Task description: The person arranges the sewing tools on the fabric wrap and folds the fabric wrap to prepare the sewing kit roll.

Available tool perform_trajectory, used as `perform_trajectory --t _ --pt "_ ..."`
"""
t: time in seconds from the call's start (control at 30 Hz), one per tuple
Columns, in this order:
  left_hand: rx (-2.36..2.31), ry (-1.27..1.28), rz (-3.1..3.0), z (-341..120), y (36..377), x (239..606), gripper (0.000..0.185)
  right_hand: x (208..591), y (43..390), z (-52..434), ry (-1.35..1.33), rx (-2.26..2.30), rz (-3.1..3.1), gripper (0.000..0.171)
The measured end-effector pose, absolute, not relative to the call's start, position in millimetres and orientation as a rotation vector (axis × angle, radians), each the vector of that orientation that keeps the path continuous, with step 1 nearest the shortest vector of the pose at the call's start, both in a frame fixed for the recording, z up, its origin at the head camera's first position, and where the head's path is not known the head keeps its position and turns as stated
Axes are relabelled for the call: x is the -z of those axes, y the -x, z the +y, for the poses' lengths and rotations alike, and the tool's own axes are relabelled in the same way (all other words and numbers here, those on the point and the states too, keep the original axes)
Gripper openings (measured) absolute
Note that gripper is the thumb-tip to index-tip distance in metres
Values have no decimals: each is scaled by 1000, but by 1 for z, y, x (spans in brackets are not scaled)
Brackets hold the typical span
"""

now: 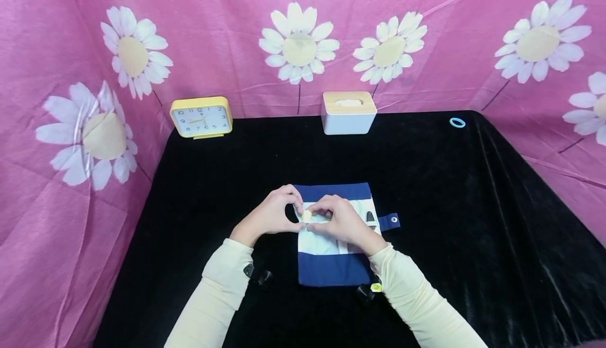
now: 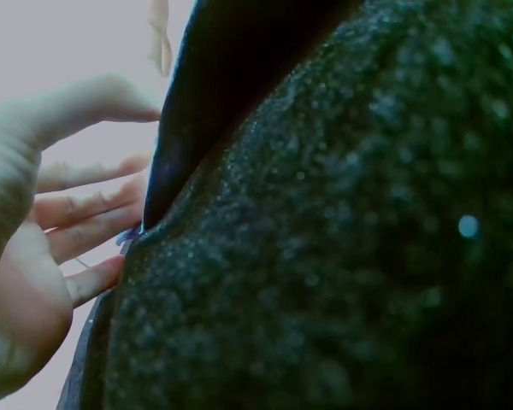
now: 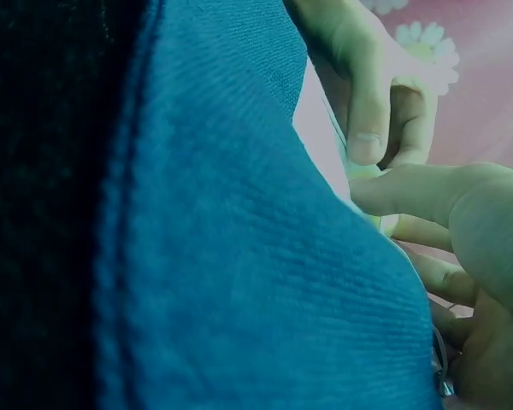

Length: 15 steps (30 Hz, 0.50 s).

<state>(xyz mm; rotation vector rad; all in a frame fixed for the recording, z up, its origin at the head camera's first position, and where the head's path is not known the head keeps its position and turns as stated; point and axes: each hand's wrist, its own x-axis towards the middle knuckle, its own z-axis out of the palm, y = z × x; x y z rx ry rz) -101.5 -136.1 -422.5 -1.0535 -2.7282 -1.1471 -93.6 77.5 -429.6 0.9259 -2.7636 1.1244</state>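
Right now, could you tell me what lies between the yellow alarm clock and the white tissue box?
Only bare black cloth lies between clock and box, per the head view.

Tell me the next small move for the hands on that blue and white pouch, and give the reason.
Probably ease the small yellow piece a little further toward the white band of the pouch. Both the left hand and the right hand pinch it between their fingertips right over that band, and the pouch lies flat on the black cloth. What the piece is cannot be told.
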Motion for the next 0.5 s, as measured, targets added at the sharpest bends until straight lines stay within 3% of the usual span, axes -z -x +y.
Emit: perform_trajectory --t 0.5 --pt "1146 1052 -2816 -139 102 420 17 426 89 83 -996 -1157 -2771 25"
